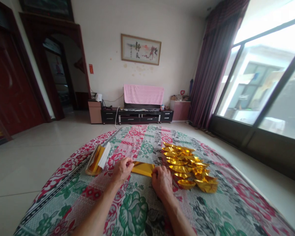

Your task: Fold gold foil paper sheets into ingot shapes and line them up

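Note:
A flat folded strip of gold foil paper [143, 169] lies across the middle of the flowered tablecloth, held at both ends. My left hand [123, 169] pinches its left end, thumb and forefinger together. At the right end, the curled fingers of my right hand [162, 180] grip the paper and hide its edge. Just right of that hand, several folded gold foil ingots [181, 169] stand in rows close together. To the left of my left hand sits a curled stack of gold and white paper sheets [98, 159].
The round table wears a patterned tablecloth [135, 209] in red, green and grey. Beyond it, a low black TV stand [140, 117] stands by the wall, a pink cloth [144, 94] above it. Purple curtains [208, 65] and a large window [267, 82] are on the right.

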`<action>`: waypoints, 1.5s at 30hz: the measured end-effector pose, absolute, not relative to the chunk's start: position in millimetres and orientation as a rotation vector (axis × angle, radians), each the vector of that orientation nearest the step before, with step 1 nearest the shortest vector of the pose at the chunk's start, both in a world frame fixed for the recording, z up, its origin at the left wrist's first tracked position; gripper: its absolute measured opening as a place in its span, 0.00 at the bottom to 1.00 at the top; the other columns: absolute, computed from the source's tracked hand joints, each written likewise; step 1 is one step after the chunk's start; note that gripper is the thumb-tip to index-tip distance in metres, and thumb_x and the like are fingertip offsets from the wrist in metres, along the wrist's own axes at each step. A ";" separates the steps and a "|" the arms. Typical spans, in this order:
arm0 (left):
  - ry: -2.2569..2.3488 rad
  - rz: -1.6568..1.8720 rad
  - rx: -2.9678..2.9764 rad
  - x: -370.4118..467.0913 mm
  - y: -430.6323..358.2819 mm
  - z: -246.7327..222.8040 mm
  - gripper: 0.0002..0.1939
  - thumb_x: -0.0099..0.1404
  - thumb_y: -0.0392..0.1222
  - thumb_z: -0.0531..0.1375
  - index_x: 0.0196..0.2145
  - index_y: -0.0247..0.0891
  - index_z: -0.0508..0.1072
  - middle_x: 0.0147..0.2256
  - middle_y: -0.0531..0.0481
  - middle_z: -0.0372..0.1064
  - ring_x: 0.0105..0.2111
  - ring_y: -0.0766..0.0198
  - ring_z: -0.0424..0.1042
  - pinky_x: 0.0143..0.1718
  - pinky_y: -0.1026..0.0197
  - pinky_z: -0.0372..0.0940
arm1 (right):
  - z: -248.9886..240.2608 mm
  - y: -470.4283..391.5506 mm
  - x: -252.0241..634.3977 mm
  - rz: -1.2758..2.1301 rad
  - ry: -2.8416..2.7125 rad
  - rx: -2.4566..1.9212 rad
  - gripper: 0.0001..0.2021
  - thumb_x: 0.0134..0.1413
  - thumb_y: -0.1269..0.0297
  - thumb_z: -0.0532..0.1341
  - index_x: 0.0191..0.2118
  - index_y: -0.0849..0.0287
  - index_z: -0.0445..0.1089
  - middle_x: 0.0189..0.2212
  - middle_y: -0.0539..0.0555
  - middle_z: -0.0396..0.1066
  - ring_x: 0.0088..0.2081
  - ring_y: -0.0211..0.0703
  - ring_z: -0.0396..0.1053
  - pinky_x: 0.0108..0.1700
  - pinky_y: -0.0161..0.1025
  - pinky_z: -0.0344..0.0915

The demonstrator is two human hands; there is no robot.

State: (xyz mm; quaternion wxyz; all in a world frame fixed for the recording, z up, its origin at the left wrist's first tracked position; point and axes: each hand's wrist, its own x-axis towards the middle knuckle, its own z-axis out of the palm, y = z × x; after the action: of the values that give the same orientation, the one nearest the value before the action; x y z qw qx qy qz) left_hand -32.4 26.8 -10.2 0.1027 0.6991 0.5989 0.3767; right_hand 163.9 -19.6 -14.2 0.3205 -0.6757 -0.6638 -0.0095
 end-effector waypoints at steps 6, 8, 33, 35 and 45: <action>1.776 1.118 2.128 -33.6 27.6 -11.0 0.06 0.57 0.39 0.54 0.29 0.39 0.71 0.29 0.51 0.70 0.33 0.64 0.68 0.38 0.62 0.61 | -14.5 -18.6 163.7 -0.001 -1.679 -1.746 0.07 0.48 0.71 0.53 0.29 0.57 0.68 0.30 0.52 0.65 0.33 0.42 0.61 0.37 0.36 0.54; 1.740 1.188 2.115 -33.2 26.3 -8.7 0.06 0.57 0.40 0.54 0.29 0.40 0.71 0.30 0.51 0.71 0.34 0.64 0.68 0.40 0.62 0.61 | -13.4 -17.6 164.1 0.042 -1.604 -1.715 0.07 0.48 0.70 0.53 0.30 0.57 0.67 0.30 0.52 0.65 0.34 0.42 0.62 0.37 0.36 0.56; 1.484 1.372 1.654 -31.7 21.5 -2.6 0.12 0.58 0.51 0.52 0.31 0.40 0.66 0.22 0.56 0.67 0.19 0.68 0.68 0.23 0.67 0.63 | -4.8 -18.5 161.6 0.253 -1.609 -1.331 0.13 0.46 0.66 0.54 0.39 0.60 0.67 0.36 0.54 0.72 0.38 0.42 0.69 0.42 0.36 0.63; 1.460 1.377 1.624 -32.1 22.6 -2.9 0.12 0.58 0.51 0.52 0.32 0.40 0.66 0.23 0.55 0.68 0.19 0.68 0.68 0.22 0.67 0.63 | -5.3 -18.0 161.5 0.238 -1.623 -1.320 0.13 0.46 0.66 0.54 0.39 0.60 0.67 0.36 0.55 0.72 0.38 0.42 0.69 0.43 0.36 0.63; 1.430 1.396 1.591 -32.1 22.6 -3.4 0.13 0.57 0.52 0.53 0.32 0.39 0.67 0.24 0.54 0.70 0.19 0.68 0.68 0.22 0.67 0.63 | -4.7 -15.4 160.2 0.319 -1.550 -1.329 0.13 0.46 0.64 0.55 0.38 0.60 0.69 0.34 0.54 0.73 0.37 0.43 0.70 0.42 0.37 0.64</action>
State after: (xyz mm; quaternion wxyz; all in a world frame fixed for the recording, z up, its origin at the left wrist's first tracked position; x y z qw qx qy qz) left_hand -32.1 22.6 -3.4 0.2892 0.5962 0.5358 0.5232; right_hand 160.2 -15.4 -4.7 0.5118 -0.5525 -0.6444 0.1328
